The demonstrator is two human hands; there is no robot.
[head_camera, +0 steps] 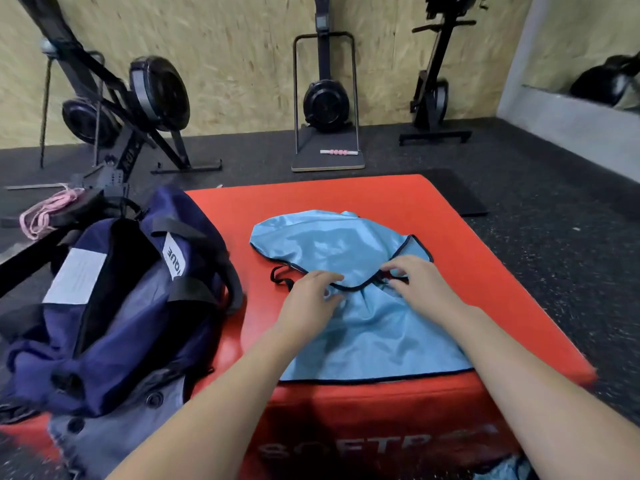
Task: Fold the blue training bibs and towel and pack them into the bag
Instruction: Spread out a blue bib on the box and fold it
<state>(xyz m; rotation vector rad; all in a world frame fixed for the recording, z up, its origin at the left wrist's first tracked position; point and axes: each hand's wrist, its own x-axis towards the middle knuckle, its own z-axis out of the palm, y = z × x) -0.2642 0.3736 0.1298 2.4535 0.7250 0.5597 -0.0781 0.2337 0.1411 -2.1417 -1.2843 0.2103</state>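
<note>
Soft, even indoor light casts only faint shadows and leaves a pale sheen on the blue bib [332, 247], while the wide lens bows the edges and smears the near forearms and lower corners.

Only 1 view exists, worn on the person's head, looking forward and steeply down. It sits close above the near edge of the red foam box [398, 199], whose far edge lies mid-frame. Beyond, it takes in the dark floor [540, 174] and the chipboard wall [242, 64].
</note>
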